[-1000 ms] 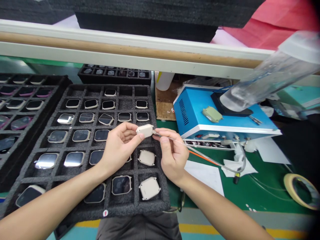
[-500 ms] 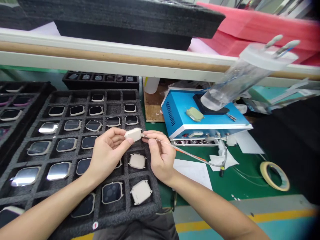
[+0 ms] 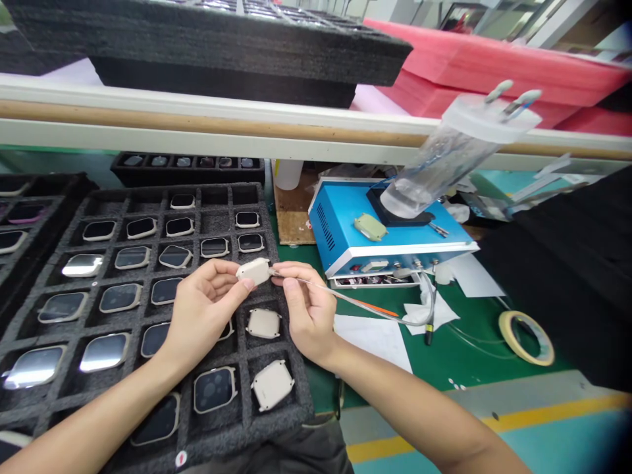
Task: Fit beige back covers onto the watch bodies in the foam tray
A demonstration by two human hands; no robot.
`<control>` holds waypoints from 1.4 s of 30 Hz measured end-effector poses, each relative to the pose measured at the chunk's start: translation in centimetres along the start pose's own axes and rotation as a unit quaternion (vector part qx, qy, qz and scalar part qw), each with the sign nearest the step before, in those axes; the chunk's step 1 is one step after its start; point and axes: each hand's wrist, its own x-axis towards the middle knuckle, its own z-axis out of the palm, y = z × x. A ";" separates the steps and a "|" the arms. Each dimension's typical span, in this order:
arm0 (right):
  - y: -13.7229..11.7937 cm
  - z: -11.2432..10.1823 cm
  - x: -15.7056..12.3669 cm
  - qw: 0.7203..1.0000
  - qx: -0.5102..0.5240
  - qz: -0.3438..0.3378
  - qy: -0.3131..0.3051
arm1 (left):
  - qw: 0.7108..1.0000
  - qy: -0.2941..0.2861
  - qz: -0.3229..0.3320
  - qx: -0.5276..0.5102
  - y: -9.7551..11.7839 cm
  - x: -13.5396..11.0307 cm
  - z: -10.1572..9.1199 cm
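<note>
My left hand [image 3: 200,306] is closed on a beige watch case [image 3: 253,271], thumb on the near face, fingers behind. Pinched in my right hand [image 3: 311,313] is the end of a thin grey cable [image 3: 363,306], its tip at the right edge of the watch case. I cannot tell whether the tip is inserted. The cable runs right toward the front of a blue box [image 3: 395,247]. Below my hands is a black foam tray [image 3: 180,454] of square cells holding several watches, mostly screen up. Two beige ones, a watch [image 3: 263,322] and a nearer watch [image 3: 272,385], lie back up.
A greenish watch case [image 3: 370,227] and a clear cylinder [image 3: 432,161] with tools stand on the blue box. Masking tape [image 3: 506,339] and white paper [image 3: 375,339] lie on the green mat. A shelf edge [image 3: 207,135] crosses above; another foam tray [image 3: 34,263] sits left.
The camera view has shifted, so the scene sits slightly left and lower. Both hands keep the same hold on the watch case and cable, with little other visible movement.
</note>
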 end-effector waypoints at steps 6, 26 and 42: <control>-0.1 0.0 0.1 1.000 -0.008 0.000 0.000 | 1.000 0.001 -0.004 -0.005 -0.2 -0.1 -0.1; -0.1 0.0 0.1 1.000 -0.010 0.000 -0.004 | 1.000 0.002 -0.005 -0.016 0.1 -0.1 0.0; 0.0 0.1 -0.1 1.000 0.000 0.016 0.004 | 1.000 0.002 0.014 0.018 -0.5 -0.2 0.0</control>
